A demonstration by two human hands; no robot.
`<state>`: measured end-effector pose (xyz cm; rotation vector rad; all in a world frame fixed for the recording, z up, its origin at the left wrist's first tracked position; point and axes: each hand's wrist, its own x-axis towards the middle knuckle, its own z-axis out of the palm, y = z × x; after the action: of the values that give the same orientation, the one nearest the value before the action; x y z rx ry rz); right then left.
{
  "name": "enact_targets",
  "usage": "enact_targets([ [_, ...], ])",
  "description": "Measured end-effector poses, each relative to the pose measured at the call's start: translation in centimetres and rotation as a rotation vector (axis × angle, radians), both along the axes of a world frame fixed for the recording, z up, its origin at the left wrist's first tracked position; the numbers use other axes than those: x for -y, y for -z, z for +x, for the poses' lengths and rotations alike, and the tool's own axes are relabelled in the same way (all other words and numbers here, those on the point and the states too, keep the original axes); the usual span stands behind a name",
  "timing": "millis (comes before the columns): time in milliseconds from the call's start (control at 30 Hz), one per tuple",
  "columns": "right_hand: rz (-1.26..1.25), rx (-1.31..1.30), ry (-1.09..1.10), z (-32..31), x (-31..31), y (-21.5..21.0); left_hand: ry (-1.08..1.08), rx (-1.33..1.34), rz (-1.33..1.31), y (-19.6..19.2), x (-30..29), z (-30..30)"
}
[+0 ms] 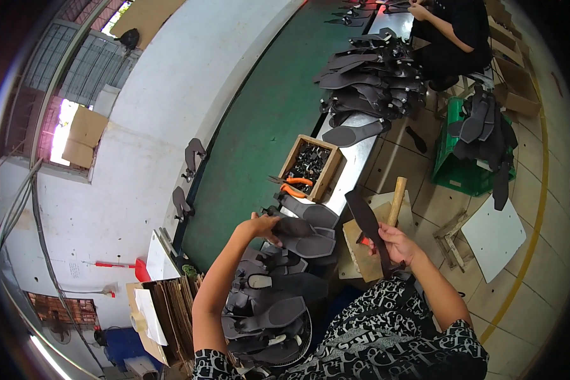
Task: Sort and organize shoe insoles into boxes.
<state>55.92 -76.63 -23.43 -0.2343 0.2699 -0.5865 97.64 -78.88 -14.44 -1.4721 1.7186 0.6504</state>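
My right hand is closed around a long dark shoe sole, held upright and tilted in front of my body. Over the near end of the bench, my left hand grips the end of another dark shoe sole on a pile. Its fingertips are partly hidden among the pieces. More grey-black soles, some with heels, lie heaped towards me. Below the right hand's sole, a small orange-red part shows; I cannot tell what it belongs to.
A wooden box of small dark parts stands on the bench, with orange-handled pliers across its edge. Beyond are a big sole heap and a seated person. A green crate and wooden stick are right. Cardboard stands left.
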Motion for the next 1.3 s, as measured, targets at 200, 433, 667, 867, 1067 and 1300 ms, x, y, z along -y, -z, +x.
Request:
enact_targets([
  [200, -0.052, 0.009, -0.045, 0.7, -0.2, 0.2, 0.014, -0.111, -0.050, -1.9, -0.5, 1.5],
  [433, -0.039, -0.079, 0.030, 0.9, -0.4, 0.8, -0.103, -0.424, -0.640, -12.7, -5.5, 3.2],
  [667, -0.079, -0.171, 0.011, 0.8, -0.4, 0.9, -0.854, -0.784, -0.308, -21.9, -22.1, 6.4],
  [867, -0.097, -0.141, -0.016, 0.8, -0.4, 0.6, -1.010, -0.423, 0.154, -15.9, -32.2, 9.9],
  [1067, -0.043, -0.112, 0.006, 1.5, -0.5, 0.6, -0.818, 0.008, -0.040, -14.4, -31.3, 6.9],
  [1300, -0.056, -0.080, 0.041, 1.1, -0.4, 0.4, -0.013, 0.165, -0.648, -10.8, -13.5, -3.0],
])
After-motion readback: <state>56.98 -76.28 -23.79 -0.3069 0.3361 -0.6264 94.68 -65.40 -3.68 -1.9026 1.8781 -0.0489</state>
